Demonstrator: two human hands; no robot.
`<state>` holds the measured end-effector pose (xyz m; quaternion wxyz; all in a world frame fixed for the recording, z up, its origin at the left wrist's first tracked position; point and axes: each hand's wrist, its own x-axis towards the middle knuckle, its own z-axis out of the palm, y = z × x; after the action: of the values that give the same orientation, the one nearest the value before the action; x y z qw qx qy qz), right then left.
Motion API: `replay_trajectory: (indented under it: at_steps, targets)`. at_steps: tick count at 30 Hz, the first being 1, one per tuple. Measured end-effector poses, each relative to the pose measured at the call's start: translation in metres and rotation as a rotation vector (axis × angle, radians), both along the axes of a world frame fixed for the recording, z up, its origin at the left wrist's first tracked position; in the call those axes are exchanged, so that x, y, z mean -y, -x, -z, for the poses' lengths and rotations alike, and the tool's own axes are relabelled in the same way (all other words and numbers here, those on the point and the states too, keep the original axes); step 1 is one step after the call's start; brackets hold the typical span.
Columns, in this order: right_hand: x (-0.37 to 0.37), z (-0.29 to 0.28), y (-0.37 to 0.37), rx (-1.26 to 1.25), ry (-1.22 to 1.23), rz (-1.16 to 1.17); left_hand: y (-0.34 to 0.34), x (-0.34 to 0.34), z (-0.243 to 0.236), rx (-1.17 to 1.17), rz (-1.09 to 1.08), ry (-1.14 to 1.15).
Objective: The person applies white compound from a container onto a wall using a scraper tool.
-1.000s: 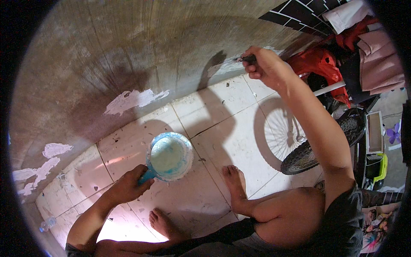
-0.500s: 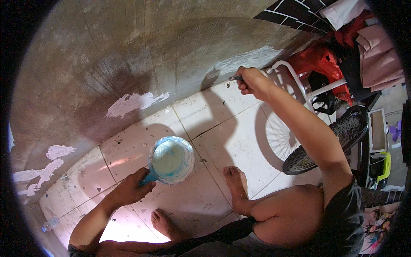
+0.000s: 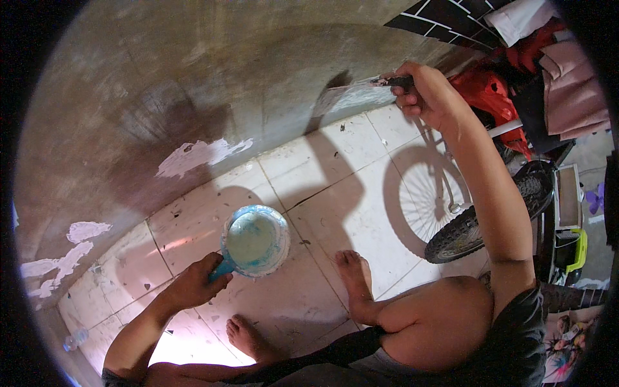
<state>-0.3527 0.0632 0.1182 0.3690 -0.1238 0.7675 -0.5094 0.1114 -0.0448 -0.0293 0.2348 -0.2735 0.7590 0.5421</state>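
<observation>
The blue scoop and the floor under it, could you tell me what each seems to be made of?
Blue scoop: probably plastic, judging by its even light-blue colour and moulded handle; pale paste coats the inside. Floor: seemingly glazed ceramic tile, whitish squares with dark joints and a faint sheen.

Left hand point(image 3: 193, 287) gripping scoop point(image 3: 255, 242), right hand point(image 3: 429, 97) holding scraper point(image 3: 387, 82)

From my feed I see a rough grey-brown plaster wall point(image 3: 193, 84) with pale patches point(image 3: 200, 155) where the surface has flaked near its base. Below it runs a floor of white square tiles point(image 3: 335, 161), speckled with dirt, lit brightly at the lower left. A bicycle wheel point(image 3: 490, 219) stands at the right, its spoked shadow point(image 3: 425, 193) cast across the tiles. Clothes point(image 3: 567, 84) hang behind it.
</observation>
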Motion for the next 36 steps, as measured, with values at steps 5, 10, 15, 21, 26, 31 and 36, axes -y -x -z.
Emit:
replay_trajectory:
  at_steps: [5,10,15,21,26,31,36]
  targets:
    - [0.003,0.050,0.001,-0.003,-0.137,-0.025,0.001,-0.001,0.004,-0.018,-0.026,-0.032]
    - [0.009,0.108,0.023,0.045,-0.068,0.001,0.010,0.000,-0.005,0.009,-0.042,-0.069]
    - [0.017,0.074,0.017,-0.016,0.001,0.015,0.010,0.000,-0.006,0.059,-0.029,-0.026]
    - [-0.001,0.006,0.020,-0.099,-0.037,-0.039,0.012,0.001,0.006,0.002,-0.011,-0.034]
    - [-0.002,0.050,0.029,-0.086,-0.194,-0.096,0.014,-0.001,0.003,0.032,-0.027,-0.052]
    - [0.008,0.101,0.042,-0.052,-0.129,-0.046,0.019,0.000,-0.002,0.067,-0.016,-0.041]
    - [0.018,0.068,0.049,-0.138,-0.120,-0.025,0.014,0.002,0.006,0.016,-0.004,-0.039]
